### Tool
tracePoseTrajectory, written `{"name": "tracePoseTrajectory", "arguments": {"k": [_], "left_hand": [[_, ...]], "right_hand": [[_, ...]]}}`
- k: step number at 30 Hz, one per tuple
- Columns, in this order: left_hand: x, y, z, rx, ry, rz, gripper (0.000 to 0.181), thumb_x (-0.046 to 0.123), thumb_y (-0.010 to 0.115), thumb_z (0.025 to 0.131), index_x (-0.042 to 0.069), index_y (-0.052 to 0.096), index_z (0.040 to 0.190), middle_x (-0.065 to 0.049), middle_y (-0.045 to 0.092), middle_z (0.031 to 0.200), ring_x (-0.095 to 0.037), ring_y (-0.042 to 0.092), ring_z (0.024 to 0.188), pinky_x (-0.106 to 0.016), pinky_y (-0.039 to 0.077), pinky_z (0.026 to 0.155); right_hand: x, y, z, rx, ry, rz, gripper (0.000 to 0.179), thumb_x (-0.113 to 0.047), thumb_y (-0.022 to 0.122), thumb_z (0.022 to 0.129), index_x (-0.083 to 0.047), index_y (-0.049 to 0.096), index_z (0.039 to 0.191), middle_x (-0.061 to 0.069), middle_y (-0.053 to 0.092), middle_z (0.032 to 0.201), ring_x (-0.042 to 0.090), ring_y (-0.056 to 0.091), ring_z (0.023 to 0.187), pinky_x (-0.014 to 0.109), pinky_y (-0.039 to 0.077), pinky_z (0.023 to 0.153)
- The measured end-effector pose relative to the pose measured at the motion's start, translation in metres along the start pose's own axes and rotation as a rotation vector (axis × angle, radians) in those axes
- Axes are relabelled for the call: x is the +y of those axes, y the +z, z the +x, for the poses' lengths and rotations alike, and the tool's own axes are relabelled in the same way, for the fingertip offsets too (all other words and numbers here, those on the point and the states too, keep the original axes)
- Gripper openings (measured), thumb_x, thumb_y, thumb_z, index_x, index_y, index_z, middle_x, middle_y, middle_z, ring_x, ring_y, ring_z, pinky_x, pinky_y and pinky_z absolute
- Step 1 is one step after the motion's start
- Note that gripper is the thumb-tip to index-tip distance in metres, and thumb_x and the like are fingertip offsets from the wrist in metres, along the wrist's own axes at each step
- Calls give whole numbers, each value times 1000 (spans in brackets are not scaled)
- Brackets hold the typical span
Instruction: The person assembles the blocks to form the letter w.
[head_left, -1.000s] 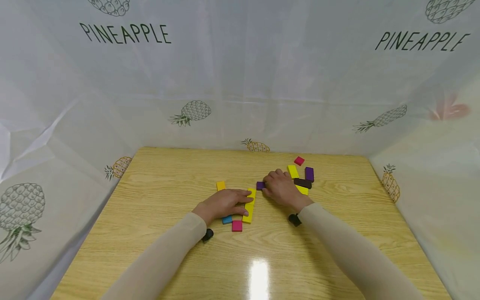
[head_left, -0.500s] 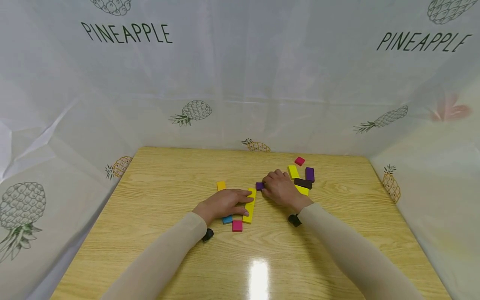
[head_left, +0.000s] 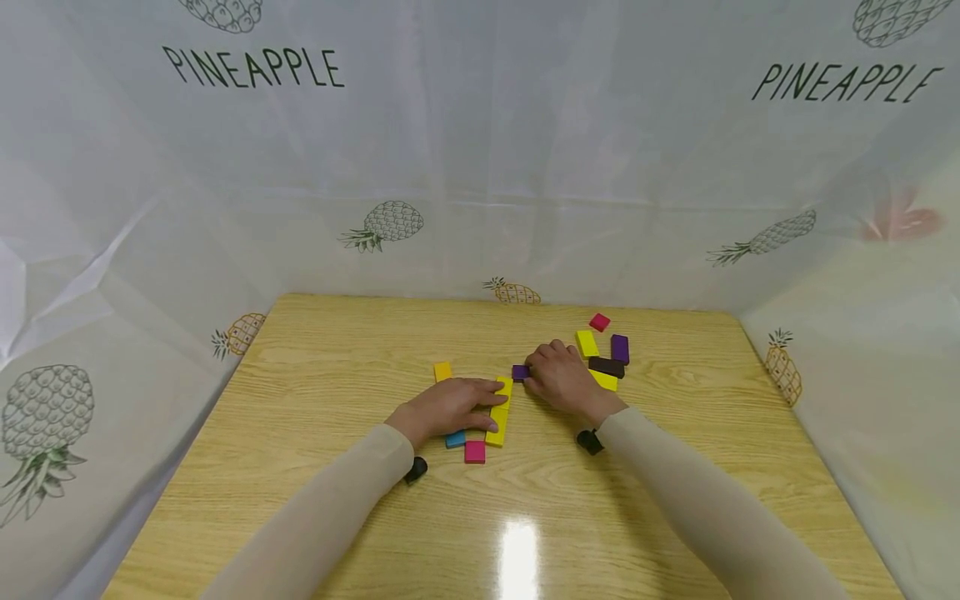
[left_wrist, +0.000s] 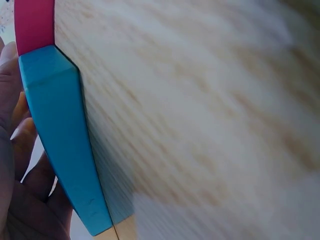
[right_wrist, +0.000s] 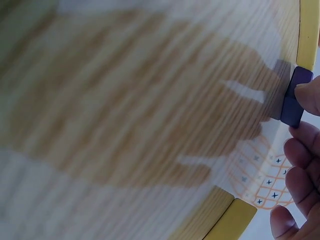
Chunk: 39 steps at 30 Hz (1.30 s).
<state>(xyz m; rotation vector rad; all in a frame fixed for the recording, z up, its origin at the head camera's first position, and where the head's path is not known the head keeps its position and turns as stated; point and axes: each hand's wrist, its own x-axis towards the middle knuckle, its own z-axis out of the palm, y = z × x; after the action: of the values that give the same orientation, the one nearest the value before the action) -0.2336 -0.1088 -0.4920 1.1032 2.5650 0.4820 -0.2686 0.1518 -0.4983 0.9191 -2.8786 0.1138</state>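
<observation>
My left hand (head_left: pixel 446 407) lies palm down with its fingers stretched over two yellow blocks (head_left: pixel 497 429) set end to end. Partly under that hand, a blue block (left_wrist: pixel 65 135) meets a pink-red block (head_left: pixel 475 452) at its near end. An orange-yellow block (head_left: pixel 442 372) sticks out beyond the far side of the hand. Just right of the yellow pair, my right hand (head_left: pixel 562 379) pinches a small purple block (head_left: pixel 520 374) by its right end. In the right wrist view the thumb is on this purple block and a fingertip touches its end.
Right of my right hand lie a dark brown block (head_left: pixel 606 367), a second purple block (head_left: pixel 619 349) and two more yellow blocks, one farther back (head_left: pixel 587 343). A small red block (head_left: pixel 599 322) lies behind them. Pineapple-print sheeting (head_left: pixel 480 150) surrounds the wooden table (head_left: pixel 337 333).
</observation>
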Motion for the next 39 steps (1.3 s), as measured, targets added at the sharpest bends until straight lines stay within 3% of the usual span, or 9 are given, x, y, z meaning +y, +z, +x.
{"name": "tracePoseTrajectory", "arguments": {"k": [14, 39], "left_hand": [[0, 0, 0, 8, 1, -3, 57, 48, 62, 105, 21, 55, 156, 1, 44, 167, -22, 40, 155, -41, 35, 127], [2, 1, -1, 5, -17, -9, 58, 48, 62, 105, 23, 54, 157, 4, 42, 168, -19, 37, 157, -39, 33, 128]], "right_hand": [[1, 0, 0, -27, 16, 13, 35, -35, 70, 103, -8, 73, 125, 10, 69, 125, 31, 57, 112, 51, 50, 97], [11, -1, -10, 20, 63, 99, 41, -37, 65, 103, -5, 72, 128, 13, 68, 130, 34, 55, 118, 60, 48, 104]]}}
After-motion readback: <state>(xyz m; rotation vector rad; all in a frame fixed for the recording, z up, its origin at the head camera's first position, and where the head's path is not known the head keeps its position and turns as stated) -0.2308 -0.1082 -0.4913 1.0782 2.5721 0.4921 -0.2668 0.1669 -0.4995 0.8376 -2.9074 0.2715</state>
